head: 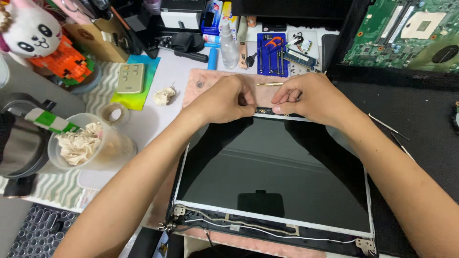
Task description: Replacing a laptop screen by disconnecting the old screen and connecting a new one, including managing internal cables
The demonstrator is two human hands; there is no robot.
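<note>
A bare laptop screen panel (272, 172) lies flat in its lid frame on the desk, hinges and white cables along the near edge. My left hand (227, 100) pinches at the middle of the panel's far edge, beside a small dark strip-shaped part (264, 111). My right hand (308, 98) presses fingertips on the same edge, just right of that part. Both hands touch the frame's far rim, fingers curled.
A pink mat (203, 81) lies under the far edge with tweezers (269, 84) on it. Blue screwdriver set (271, 53), spray bottle (228, 45), green motherboard (406, 31) and black mat (416, 114) sit behind and right. Plastic cup of crumpled tissue (86, 143) stands left.
</note>
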